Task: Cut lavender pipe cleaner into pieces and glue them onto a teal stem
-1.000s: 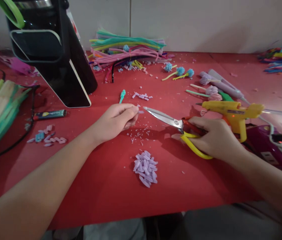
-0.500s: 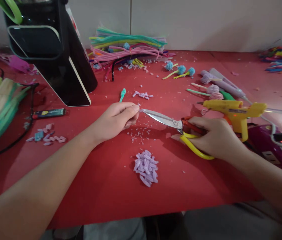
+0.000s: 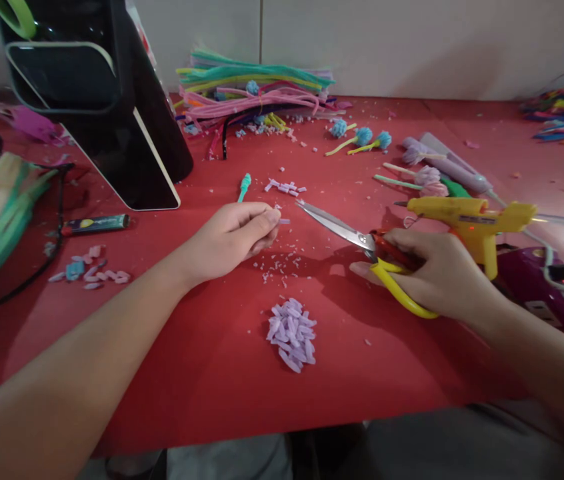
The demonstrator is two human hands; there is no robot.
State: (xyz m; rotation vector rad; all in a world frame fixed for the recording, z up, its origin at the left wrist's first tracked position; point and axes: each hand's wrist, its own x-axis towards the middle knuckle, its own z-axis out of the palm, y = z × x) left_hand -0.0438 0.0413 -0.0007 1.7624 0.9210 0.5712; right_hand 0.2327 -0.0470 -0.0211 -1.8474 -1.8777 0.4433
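Between thumb and forefinger my left hand [image 3: 245, 233] pinches a small purple pipe cleaner piece [image 3: 285, 221], whose end sticks out to the right. My right hand [image 3: 432, 270] grips scissors [image 3: 337, 229] with one red and one yellow handle loop. Their blades look closed and point up-left, a short way right of the purple piece. Tiny purple clippings [image 3: 282, 263] lie scattered under the hands. A pile of purple petal-shaped pieces [image 3: 292, 335] sits nearer the front edge. Behind my left hand are short purple cut lengths [image 3: 285, 187] and a teal twisted stem [image 3: 245, 187].
A yellow glue gun [image 3: 472, 217] lies beside my right hand, near a purple power strip [image 3: 527, 283]. Pipe cleaner bundles [image 3: 257, 83] lie by the wall. A large black container [image 3: 127, 147], a lighter [image 3: 96, 225] and small pieces [image 3: 93, 272] occupy the left side.
The scissors have moved right and slightly up, away from the purple piece, and their tips no longer touch it. My left hand keeps its pinch in nearly the same place.
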